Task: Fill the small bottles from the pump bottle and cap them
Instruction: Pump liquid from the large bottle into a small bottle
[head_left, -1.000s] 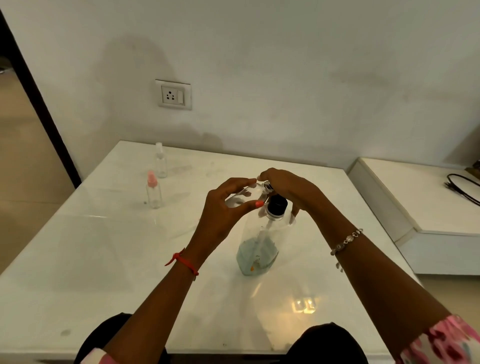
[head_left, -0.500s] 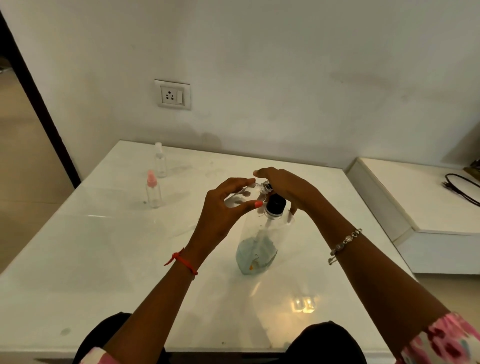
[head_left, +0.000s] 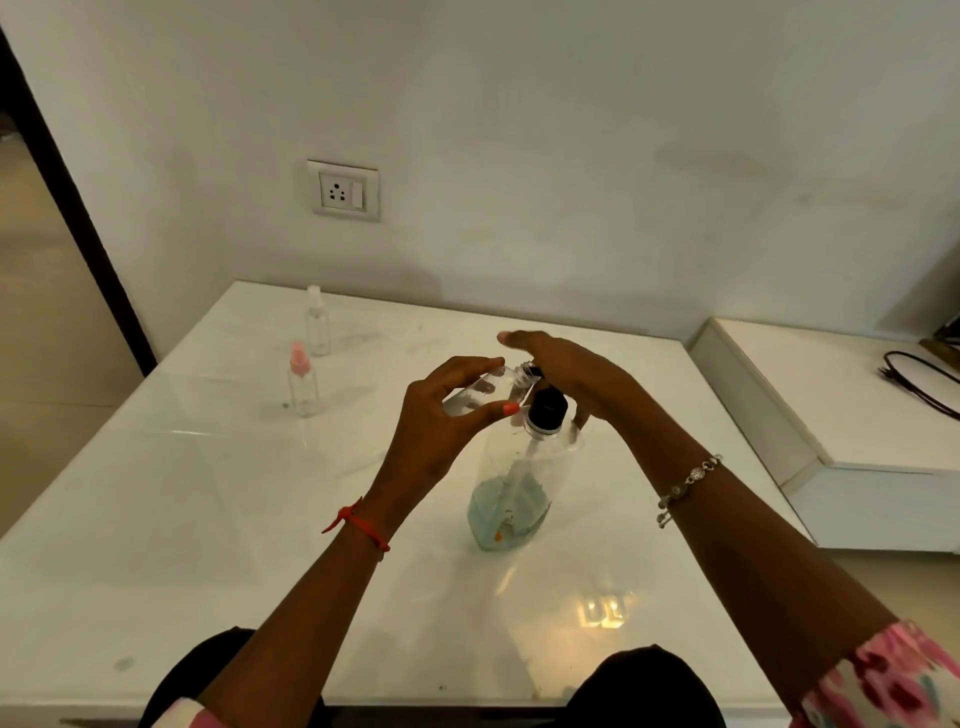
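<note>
Since a second ago the right hand (head_left: 566, 371) has flattened, fingers now stretched out over the pump head rather than curled around it; palm down, it seems to press on the pump, gripping nothing. No label or writing can be read on any bottle. The left hand (head_left: 441, 415) pinches a small clear bottle (head_left: 480, 391) between thumb and fingers, tilted with its open neck at the nozzle; whether any liquid is inside is hard to tell. The pump bottle (head_left: 511, 493) stands near the middle of the white table (head_left: 156, 519), black collar on top, with a shallow layer of bluish liquid at the bottom. Two more small bottles stand well apart to the left: a pink-capped bottle (head_left: 302, 382) and, behind it, a clear-capped bottle (head_left: 317, 325) close to the far edge, both looking empty. Wide bare tabletop lies on the left and front.
</note>
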